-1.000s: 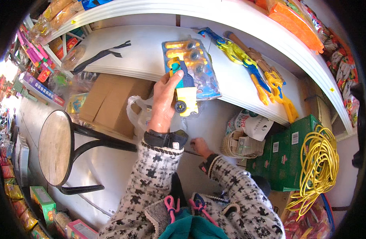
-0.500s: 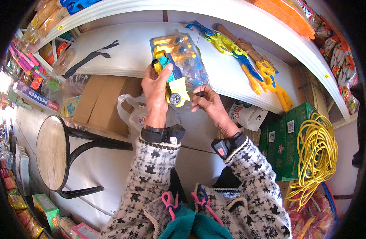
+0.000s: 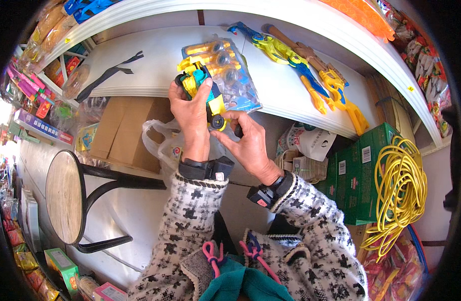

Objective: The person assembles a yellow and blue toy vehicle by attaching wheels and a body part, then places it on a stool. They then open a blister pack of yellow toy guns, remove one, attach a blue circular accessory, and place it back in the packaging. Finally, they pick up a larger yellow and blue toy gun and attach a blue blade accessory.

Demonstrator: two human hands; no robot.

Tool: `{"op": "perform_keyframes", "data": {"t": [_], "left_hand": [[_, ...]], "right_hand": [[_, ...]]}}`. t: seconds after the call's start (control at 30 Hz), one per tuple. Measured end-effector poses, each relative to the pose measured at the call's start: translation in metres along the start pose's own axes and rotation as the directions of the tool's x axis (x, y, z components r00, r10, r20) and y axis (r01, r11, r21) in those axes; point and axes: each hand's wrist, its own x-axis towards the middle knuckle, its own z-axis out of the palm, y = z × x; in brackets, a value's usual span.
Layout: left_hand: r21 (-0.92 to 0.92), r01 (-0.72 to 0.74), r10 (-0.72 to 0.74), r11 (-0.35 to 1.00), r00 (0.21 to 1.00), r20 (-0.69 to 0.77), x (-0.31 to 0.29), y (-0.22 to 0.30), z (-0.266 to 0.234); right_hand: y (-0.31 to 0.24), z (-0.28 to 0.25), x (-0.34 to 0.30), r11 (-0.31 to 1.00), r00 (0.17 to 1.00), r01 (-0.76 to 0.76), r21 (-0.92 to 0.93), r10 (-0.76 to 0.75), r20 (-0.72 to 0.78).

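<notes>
My left hand [image 3: 193, 115] is clamped on the toy truck [image 3: 216, 104], near the front edge of the shelf [image 3: 155, 60]. I should hold it still. By its black wheel [image 3: 218, 122] my right hand [image 3: 250, 145] curls; from here I can't tell if it pinches. Soft moves seem best.

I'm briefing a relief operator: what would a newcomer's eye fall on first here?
Probably the yellow toy vehicle in the left grip near the centre, with the right grip at its lower end. Next, perhaps, the yellow cable coil beside green boxes at right, and the round stool at left.
</notes>
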Motion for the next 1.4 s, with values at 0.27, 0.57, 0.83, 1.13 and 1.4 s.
{"op": "perform_keyframes", "data": {"t": [0.27, 0.57, 0.83, 1.13, 1.4], "left_hand": [[-0.014, -0.084, 0.082, 0.996, 0.994, -0.073, -0.002, -0.002, 0.002], [0.003, -0.106, 0.106, 0.994, 0.994, -0.005, -0.007, -0.003, 0.005], [0.048, -0.009, 0.009, 0.999, 1.0, -0.012, -0.009, -0.002, 0.007], [0.0, -0.029, 0.029, 1.0, 1.0, 0.008, -0.01, -0.002, 0.009], [-0.012, -0.062, 0.063, 0.998, 0.997, 0.051, -0.009, -0.001, 0.008]], "right_hand": [[-0.001, 0.005, 0.002, 0.989, 0.996, -0.087, -0.119, 0.085, -0.019], [0.001, 0.007, 0.005, 0.978, 0.993, -0.111, -0.176, 0.101, -0.065], [0.003, 0.003, 0.012, 0.985, 0.989, -0.145, -0.097, 0.141, -0.048], [0.003, 0.001, 0.014, 0.988, 0.987, -0.15, -0.041, 0.148, -0.06], [0.009, -0.001, 0.014, 0.971, 0.973, -0.229, 0.064, 0.229, -0.006]]}}
